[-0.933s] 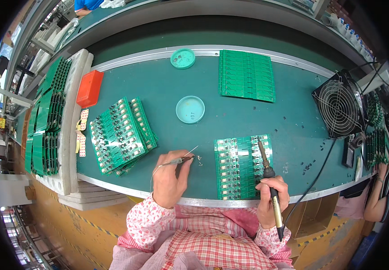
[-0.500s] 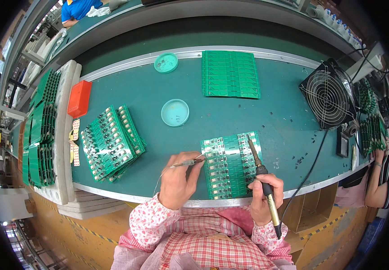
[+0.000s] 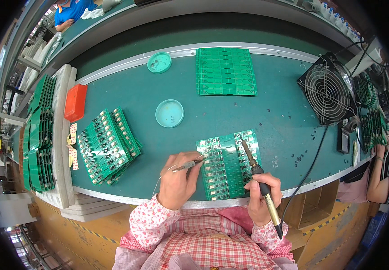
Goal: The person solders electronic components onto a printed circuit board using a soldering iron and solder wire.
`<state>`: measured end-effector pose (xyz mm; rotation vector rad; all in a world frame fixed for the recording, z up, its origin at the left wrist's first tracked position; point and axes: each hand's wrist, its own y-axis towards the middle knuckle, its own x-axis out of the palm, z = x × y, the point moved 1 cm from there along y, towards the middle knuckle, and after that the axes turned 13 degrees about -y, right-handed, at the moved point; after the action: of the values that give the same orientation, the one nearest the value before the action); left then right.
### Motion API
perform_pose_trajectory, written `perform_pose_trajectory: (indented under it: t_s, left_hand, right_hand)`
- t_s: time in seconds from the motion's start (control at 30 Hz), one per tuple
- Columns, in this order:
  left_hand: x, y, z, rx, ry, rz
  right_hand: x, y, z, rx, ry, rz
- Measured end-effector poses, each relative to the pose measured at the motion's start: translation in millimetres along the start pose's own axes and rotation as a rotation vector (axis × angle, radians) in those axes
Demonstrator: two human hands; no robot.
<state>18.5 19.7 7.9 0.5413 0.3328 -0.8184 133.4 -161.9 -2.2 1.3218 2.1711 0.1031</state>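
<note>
In front of me a green circuit board panel (image 3: 231, 168) with rows of small parts lies near the table's front edge. My right hand (image 3: 261, 200) is closed round a soldering iron (image 3: 267, 200), whose tip points at the parts by the panel's far right corner. Whether the tip touches them I cannot tell. My left hand (image 3: 178, 180), left of the panel, pinches a slim metal tool (image 3: 186, 166) with a thin wire trailing toward the wrist. The tool's end is close to the panel's left parts.
Populated panels (image 3: 106, 148) are stacked on the left, beside a red bin (image 3: 75, 102). Bare panels (image 3: 227, 72) and two turquoise dishes (image 3: 169, 113) lie farther back. A fan (image 3: 327, 90) stands right; the iron's cord (image 3: 309, 168) crosses the table. A co-worker's arm (image 3: 377, 180) shows far right.
The whole view has shifted slightly. The iron's tip sits a little farther left over the panel's right-hand parts. Both hands keep their grips.
</note>
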Motion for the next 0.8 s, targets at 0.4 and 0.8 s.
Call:
perform_pose_trajectory:
  t_s: [0.4,0.8]
  left_hand:
    - [0,1,0,0.021,0.022,-0.013]
    - [-1,2,0,0.030,0.016,-0.019]
  right_hand:
    - [-2,3,-6,-0.025,0.089,-0.040]
    - [11,14,-15,-0.219,0.290,-0.049]
